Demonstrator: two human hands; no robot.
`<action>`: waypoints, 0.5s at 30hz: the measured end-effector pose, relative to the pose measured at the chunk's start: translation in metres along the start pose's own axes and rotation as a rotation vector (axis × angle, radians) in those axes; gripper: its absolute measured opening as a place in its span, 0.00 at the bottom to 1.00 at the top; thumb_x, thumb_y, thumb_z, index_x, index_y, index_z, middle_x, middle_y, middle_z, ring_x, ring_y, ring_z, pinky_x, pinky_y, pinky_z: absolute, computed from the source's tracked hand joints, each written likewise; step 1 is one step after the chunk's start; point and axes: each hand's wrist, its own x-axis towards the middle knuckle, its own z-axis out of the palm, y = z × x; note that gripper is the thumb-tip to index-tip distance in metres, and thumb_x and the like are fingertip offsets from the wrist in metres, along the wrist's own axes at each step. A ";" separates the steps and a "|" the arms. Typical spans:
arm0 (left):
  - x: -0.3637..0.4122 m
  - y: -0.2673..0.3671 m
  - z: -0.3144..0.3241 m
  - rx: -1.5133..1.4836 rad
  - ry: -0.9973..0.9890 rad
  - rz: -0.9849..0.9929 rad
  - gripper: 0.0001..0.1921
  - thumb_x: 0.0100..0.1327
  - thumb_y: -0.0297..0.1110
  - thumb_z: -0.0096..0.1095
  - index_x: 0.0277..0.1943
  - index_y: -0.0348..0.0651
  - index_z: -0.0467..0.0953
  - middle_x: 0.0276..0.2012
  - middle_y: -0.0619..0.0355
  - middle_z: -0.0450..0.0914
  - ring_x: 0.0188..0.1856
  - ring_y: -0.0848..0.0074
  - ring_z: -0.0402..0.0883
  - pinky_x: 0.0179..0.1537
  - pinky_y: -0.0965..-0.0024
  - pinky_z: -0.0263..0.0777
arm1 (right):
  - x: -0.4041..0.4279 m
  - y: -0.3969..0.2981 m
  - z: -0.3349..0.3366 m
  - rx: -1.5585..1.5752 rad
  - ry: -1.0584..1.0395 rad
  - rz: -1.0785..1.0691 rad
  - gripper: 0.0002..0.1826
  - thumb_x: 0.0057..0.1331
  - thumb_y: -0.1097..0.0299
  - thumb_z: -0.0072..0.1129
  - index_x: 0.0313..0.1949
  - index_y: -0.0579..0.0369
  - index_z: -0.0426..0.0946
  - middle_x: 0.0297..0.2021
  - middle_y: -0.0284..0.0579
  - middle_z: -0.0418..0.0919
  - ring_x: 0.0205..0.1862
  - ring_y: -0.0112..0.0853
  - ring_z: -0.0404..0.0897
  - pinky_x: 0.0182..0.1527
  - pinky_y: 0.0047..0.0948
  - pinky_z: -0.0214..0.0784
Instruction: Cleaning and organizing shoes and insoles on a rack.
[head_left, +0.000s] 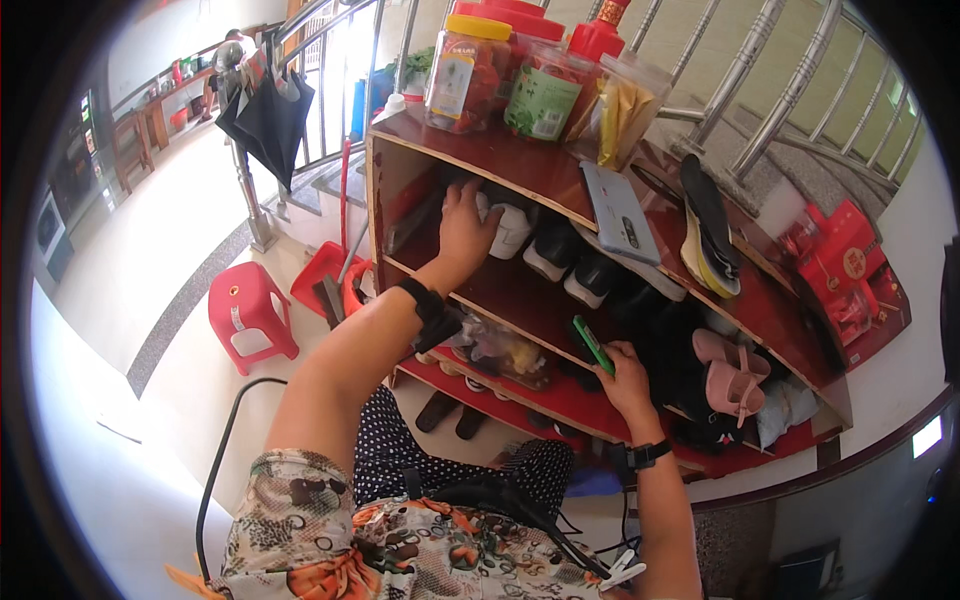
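My left hand (466, 229) reaches into the upper compartment of a dark red wooden shoe rack (517, 315). Its fingers and thumb are around the heel end of a white shoe (512, 231), partly hidden behind the hand. To the right along the same shelf stand black shoes with white soles (551, 251). My right hand (626, 375) grips a slim green object (592, 345) in front of the rack; I cannot tell exactly what it is. Pink strapped shoes (731, 371) sit at the rack's right end.
Plastic food jars (469, 75), a grey smartphone (619, 214) and insoles (709, 225) lie on the rack's top. A red plastic stool (251, 311) and red dustpan (319, 274) stand left. A black umbrella (270, 120) hangs from the stair railing. Slippers (436, 411) lie under the rack.
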 end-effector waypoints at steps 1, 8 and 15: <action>0.005 0.006 0.003 0.109 0.055 0.065 0.29 0.53 0.37 0.69 0.57 0.40 0.68 0.56 0.41 0.69 0.54 0.46 0.71 0.54 0.51 0.67 | -0.002 0.001 0.001 -0.001 0.007 0.012 0.19 0.64 0.68 0.61 0.52 0.62 0.75 0.54 0.48 0.71 0.49 0.47 0.77 0.49 0.40 0.72; 0.053 0.001 0.034 0.369 -0.071 0.380 0.18 0.53 0.44 0.66 0.46 0.48 0.79 0.46 0.50 0.80 0.50 0.52 0.76 0.51 0.49 0.67 | 0.003 0.013 0.006 0.017 0.044 -0.032 0.17 0.64 0.64 0.62 0.51 0.54 0.77 0.54 0.45 0.70 0.43 0.46 0.79 0.43 0.42 0.75; 0.083 -0.023 0.055 0.534 0.069 0.592 0.15 0.57 0.37 0.65 0.46 0.45 0.79 0.43 0.49 0.81 0.47 0.57 0.79 0.48 0.55 0.71 | 0.004 0.016 0.008 0.014 0.043 -0.030 0.18 0.63 0.62 0.62 0.51 0.53 0.76 0.52 0.44 0.71 0.44 0.45 0.79 0.44 0.43 0.75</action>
